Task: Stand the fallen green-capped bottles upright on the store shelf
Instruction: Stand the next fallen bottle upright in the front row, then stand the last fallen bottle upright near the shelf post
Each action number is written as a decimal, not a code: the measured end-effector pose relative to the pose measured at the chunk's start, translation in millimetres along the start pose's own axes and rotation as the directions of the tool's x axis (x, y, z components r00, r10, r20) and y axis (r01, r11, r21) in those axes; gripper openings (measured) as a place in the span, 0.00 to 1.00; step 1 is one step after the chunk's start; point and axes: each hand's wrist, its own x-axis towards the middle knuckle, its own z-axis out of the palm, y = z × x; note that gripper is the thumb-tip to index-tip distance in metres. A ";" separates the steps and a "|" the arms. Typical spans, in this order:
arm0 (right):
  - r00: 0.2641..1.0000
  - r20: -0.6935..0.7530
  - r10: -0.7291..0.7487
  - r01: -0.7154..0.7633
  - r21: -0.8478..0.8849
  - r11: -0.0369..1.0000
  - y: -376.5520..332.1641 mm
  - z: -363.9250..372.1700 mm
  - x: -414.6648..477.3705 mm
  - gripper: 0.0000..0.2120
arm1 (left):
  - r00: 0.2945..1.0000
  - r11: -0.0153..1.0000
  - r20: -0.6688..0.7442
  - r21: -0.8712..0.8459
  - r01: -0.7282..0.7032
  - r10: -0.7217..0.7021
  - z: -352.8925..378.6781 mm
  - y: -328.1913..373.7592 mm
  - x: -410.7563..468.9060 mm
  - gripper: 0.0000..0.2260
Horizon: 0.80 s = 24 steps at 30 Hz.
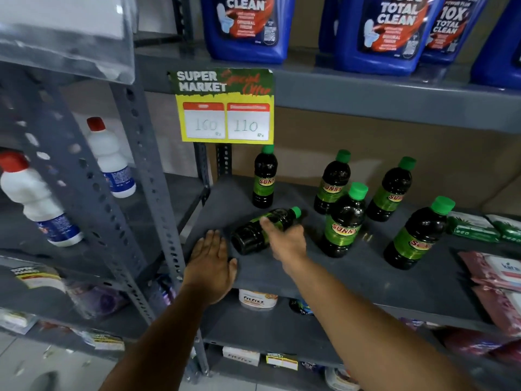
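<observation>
One dark bottle with a green cap and green label (pixel 253 232) lies on its side on the grey shelf (pixel 352 272), cap pointing right and back. My right hand (pixel 284 241) rests on its middle, fingers curled over it. My left hand (pixel 211 263) lies flat and open on the shelf's front left corner, just left of the bottle's base. Several more green-capped bottles stand upright: one behind (pixel 264 179), one at the centre (pixel 344 221), and others to the right (pixel 417 235).
Green packets (pixel 473 228) and pink packs (pixel 496 275) lie at the shelf's right end. A yellow price sign (pixel 225 108) hangs from the shelf above, which holds blue cleaner jugs (pixel 380 32). White red-capped bottles (pixel 110 159) stand on the left rack, behind a perforated post (pixel 152 193).
</observation>
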 end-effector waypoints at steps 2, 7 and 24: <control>0.970 0.064 0.232 -0.241 0.213 0.947 -13.0 13.0 9.7 0.29 | 0.999 0.999 0.015 -0.002 -0.037 0.037 -0.6 -5.0 1.8 0.34; 0.942 0.077 0.325 -0.331 0.349 0.877 -15.9 17.0 24.4 0.13 | 0.999 0.998 0.011 -0.027 -0.051 0.052 0.3 -5.9 0.0 0.32; 0.888 0.264 -0.377 0.425 -0.156 0.892 -0.7 1.2 21.2 0.58 | 0.996 0.998 0.064 -0.032 -0.056 0.058 -3.0 -7.8 0.6 0.35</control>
